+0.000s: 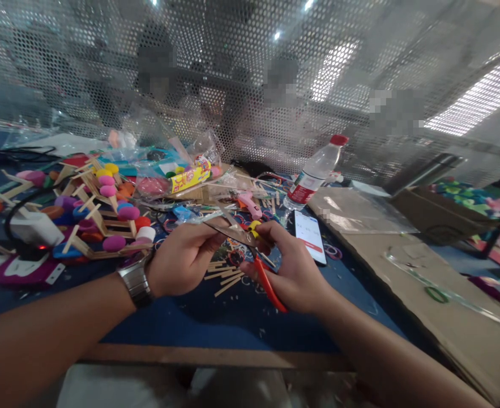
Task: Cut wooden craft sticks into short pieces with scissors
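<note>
My right hand [292,266] is closed round the red handles of a pair of scissors [250,241], whose blades point left toward my left hand. My left hand [184,258], with a metal watch [136,281] on its wrist, is closed in a pinch on a thin piece by the blades; I cannot make out what it is. Both hands hover over a blue table cover [199,317]. Loose wooden sticks [224,277] lie just below them.
A stick frame with coloured foam discs [105,215] stands at left beside a white charger [35,229]. A phone [310,235], a water bottle [313,173] and plastic bags [182,170] lie behind. Cardboard [423,283] covers the right. A mesh screen [250,73] backs the table, people behind it.
</note>
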{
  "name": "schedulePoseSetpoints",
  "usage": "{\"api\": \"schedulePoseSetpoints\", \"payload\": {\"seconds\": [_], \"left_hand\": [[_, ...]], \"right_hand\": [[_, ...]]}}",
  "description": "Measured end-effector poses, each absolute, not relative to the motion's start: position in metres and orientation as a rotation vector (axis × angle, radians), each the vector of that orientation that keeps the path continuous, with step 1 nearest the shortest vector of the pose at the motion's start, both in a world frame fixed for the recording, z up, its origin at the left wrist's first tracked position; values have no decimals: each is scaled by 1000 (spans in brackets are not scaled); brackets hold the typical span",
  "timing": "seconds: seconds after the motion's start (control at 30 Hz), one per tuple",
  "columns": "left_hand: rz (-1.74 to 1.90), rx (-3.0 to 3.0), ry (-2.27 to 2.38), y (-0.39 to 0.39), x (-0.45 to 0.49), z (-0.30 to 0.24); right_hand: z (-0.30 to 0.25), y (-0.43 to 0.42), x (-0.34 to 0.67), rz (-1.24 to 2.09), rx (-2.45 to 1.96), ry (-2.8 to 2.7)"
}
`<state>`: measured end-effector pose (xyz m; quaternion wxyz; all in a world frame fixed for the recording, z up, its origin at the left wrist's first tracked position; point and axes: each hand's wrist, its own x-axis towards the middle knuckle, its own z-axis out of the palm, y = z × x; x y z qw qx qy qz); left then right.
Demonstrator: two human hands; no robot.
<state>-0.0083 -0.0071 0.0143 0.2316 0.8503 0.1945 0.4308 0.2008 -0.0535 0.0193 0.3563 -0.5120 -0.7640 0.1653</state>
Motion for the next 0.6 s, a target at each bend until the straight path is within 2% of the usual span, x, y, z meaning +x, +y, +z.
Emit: {"api": "schedulePoseSetpoints", "payload": {"seconds": [0.6], "left_hand": [[1109, 2402, 476, -5, -13, 18]], "right_hand": [[22, -54, 204, 435, -1277, -2019]]}}
